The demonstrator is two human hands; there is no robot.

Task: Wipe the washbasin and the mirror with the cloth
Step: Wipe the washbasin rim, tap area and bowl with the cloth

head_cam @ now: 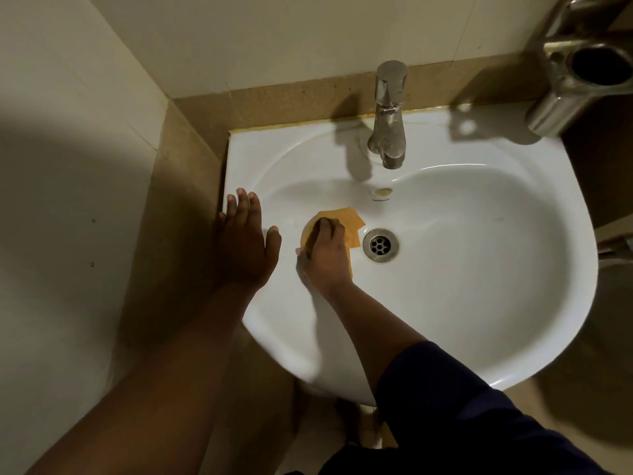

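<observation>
A white washbasin fills the middle of the view, with a round metal drain at its bottom. An orange-yellow cloth lies on the basin's left inner slope, just left of the drain. My right hand grips the cloth with curled fingers and presses it against the basin. My left hand rests flat on the basin's left rim, fingers straight and spread. The mirror is not in view.
A steel tap stands at the basin's back centre. A steel holder juts from the wall at the upper right. Beige tiled walls close in on the left and behind. The floor shows below the basin.
</observation>
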